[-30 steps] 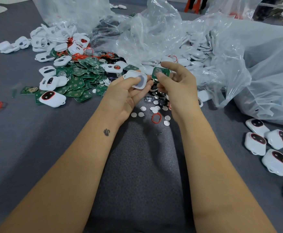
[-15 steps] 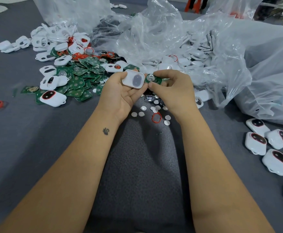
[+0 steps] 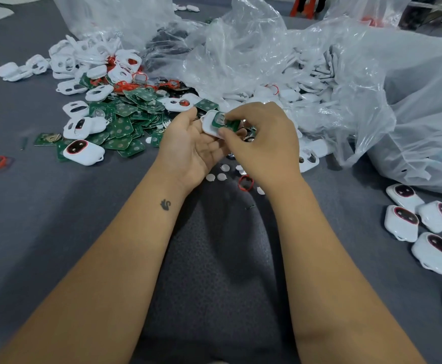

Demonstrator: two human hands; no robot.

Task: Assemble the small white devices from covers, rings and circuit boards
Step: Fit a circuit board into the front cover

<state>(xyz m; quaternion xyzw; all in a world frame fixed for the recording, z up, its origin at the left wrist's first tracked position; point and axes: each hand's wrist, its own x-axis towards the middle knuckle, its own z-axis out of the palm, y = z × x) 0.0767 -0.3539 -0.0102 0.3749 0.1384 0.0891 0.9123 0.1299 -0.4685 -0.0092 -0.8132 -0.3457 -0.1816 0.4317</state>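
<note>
— Plastic bags (image 3: 306, 61), clear and crumpled, sprawl across the far side of the grey counter (image 3: 57, 232), white parts showing through them. What lies in front?

— A heap of green circuit boards (image 3: 125, 119) mixed with white covers (image 3: 76, 109) and red rings (image 3: 121, 86) at the left; finished white devices (image 3: 401, 222) grouped at the right edge; one loose red ring (image 3: 245, 183) and small white discs (image 3: 221, 176) just below the hands.

— And the hands themselves?

— The left hand (image 3: 191, 145) cradles a white cover (image 3: 209, 126) between thumb and curled fingers, its grip closed around the shell. The right hand (image 3: 264, 143) pinches a green circuit board (image 3: 221, 121) between thumb and fingertips, so that grip is closed on the board.

— What is different from a second ago?

— Then the board was held apart, beside the cover. Half a second ago it had drawn up to the cover's edge. Now it lies over the cover's open face, touching it, the right thumb at its near edge.

— Meaning?

— The board appears to be going into the shell. Whether it is fully seated cannot be told; the fingers hide its right end. Pressing it home and fitting a ring look like the remaining steps for this unit.
</note>
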